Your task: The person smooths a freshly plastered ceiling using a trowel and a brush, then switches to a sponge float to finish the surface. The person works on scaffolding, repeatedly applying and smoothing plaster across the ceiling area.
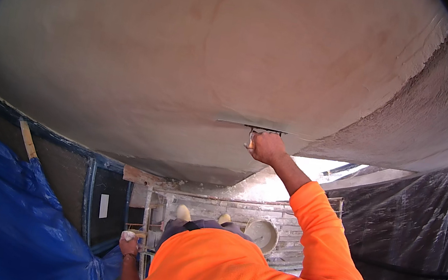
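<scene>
My right hand (267, 147) is raised in front of me, its fingers wrapped round the handle of a plastering trowel (266, 129). The trowel's thin dark blade lies edge-on along the plastered wall (201, 61), which is smooth and pinkish-grey around it. Down at the lower left, beside the scaffold frame, is my left hand (129, 244). Its fingers look closed, with a whitish lump at their top; whether that is a held thing or plaster on the fingers, I cannot tell.
A round bucket (262, 235) stands near my feet on the plank scaffold deck (289, 225). Rougher plaster (406, 121) covers the wall's right side. Blue sheeting (5, 206) hangs at left, dark plastic sheeting (397, 224) at right. A wooden strip (28, 140) rests above the blue sheet.
</scene>
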Tool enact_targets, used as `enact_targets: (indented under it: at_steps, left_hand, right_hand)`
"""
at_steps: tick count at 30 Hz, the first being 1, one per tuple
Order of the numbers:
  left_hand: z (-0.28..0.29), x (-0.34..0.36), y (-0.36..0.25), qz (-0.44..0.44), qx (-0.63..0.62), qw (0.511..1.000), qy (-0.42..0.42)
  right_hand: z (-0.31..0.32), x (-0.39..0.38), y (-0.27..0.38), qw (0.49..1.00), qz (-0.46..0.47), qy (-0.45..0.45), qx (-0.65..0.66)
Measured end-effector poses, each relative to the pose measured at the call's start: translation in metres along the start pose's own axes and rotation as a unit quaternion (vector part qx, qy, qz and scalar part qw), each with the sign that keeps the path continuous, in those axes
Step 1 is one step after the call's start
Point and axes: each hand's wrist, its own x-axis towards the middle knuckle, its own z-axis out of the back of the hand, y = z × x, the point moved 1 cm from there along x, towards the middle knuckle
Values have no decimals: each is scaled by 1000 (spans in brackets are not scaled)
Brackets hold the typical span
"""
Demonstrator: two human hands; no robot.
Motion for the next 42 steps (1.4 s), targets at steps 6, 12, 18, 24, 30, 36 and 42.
enact_targets:
  at_steps: [6, 12, 18, 24, 30, 36, 42]
  left_hand:
    - [0, -31, 12, 140, -58, 988, -16]
    - [-19, -17, 18, 75, 29, 996, -36]
    - [-52, 33, 13, 13, -11, 999, -41]
    - [-69, 57, -5, -11, -12, 998, -54]
    - [-66, 48, -6, -11, 60, 997, -49]
    - [-55, 32, -40, -73, 294, 951, -64]
    - [-58, 23, -74, 67, 60, 996, -7]
  right_hand:
    - [47, -1, 9, 999, 38, -37, 5]
    - [150, -17, 40, 992, 31, -94, 84]
    - [278, -38, 62, 945, 67, -221, 233]
    - [376, -74, 30, 886, 64, -270, 373]
    - [405, -112, -42, 716, 123, -355, 589]
    - [385, -154, -121, 611, 158, -409, 659]
    - [295, -204, -157, 597, 82, -474, 642]
